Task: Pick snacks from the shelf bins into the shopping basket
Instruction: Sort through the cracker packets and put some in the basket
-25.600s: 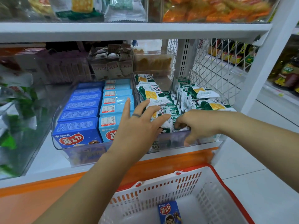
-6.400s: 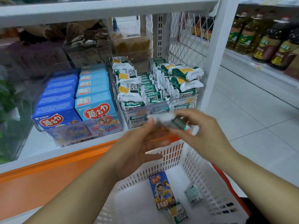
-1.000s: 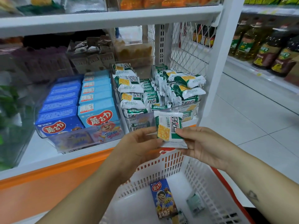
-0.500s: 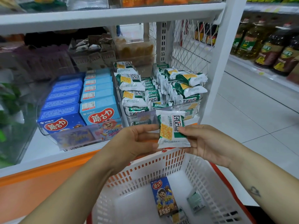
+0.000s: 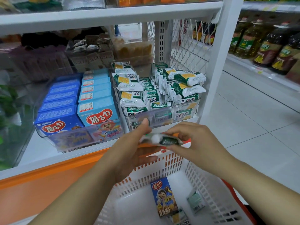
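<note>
Head view: my left hand (image 5: 129, 153) and right hand (image 5: 199, 143) both have their grip clamped on one cracker packet (image 5: 164, 140), just above the far rim of the shopping basket (image 5: 203, 181). A blue box (image 5: 164, 197) and small packets (image 5: 195, 202) already lie inside; the shelf bin (image 5: 162, 114) holds plenty more.

Fig. 1, counts | my hands: 2, left hand (image 5: 129, 153) and right hand (image 5: 194, 143) | between my fingers: 1 cracker packet (image 5: 164, 140) | below my fingers: 1 shopping basket (image 5: 211, 197), in it 1 cartoon box (image 5: 164, 197) and 2 loose packets (image 5: 195, 202) that I can see | beyond my fingertips: 2 columns of blue boxes (image 5: 97, 111); binned packets (image 5: 186, 78) too piled to count
</note>
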A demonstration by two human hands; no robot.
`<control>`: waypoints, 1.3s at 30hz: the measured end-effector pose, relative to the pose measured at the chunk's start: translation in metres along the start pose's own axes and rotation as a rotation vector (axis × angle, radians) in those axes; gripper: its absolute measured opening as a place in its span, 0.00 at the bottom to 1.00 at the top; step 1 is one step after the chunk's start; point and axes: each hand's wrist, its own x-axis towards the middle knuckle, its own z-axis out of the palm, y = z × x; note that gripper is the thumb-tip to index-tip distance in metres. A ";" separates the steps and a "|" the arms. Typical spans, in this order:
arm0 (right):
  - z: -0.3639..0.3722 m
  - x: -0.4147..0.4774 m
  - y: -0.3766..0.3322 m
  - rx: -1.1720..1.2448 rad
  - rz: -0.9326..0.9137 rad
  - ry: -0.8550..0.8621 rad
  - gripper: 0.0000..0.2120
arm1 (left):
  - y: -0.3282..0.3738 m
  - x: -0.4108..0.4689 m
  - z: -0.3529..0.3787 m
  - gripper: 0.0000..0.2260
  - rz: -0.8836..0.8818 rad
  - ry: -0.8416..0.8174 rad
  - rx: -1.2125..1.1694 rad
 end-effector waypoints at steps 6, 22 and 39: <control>-0.007 0.001 -0.002 0.258 0.069 0.040 0.14 | -0.009 0.005 -0.002 0.25 0.136 -0.015 -0.039; -0.011 0.007 0.003 0.622 0.335 -0.029 0.11 | -0.004 0.005 0.002 0.21 0.193 0.064 -0.175; -0.066 0.034 0.004 0.164 0.028 0.115 0.10 | 0.095 0.005 0.043 0.17 0.602 0.153 1.373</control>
